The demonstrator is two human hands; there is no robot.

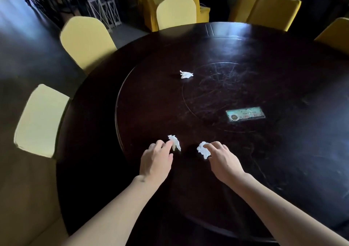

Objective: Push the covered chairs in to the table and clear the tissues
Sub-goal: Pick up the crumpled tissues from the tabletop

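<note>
Head view showed both hands at 6 o'clock on the round dark table (302,160), each on a crumpled tissue. Judged step: lifting the two near tissues. To do this well, each tissue should be pinched whole between thumb and fingertips and raised straight up, so that no scrap trails on the turntable (151,104).

The left hand (156,160) was palm down, fingers curled, pinching the left tissue (174,143) at its fingertips. The right hand (221,158) was likewise palm down, fingers curled onto the right tissue (203,149), gripping it. Both forearms reached in from 6 o'clock, converging.

A third tissue (186,74) lay untouched toward 12 o'clock, beyond both hands; it would call for a longer reach. Covered chairs (86,41) stood close to the rim from 9 to 2 o'clock. A small card (245,114) lay at 3 o'clock of the hands.
</note>
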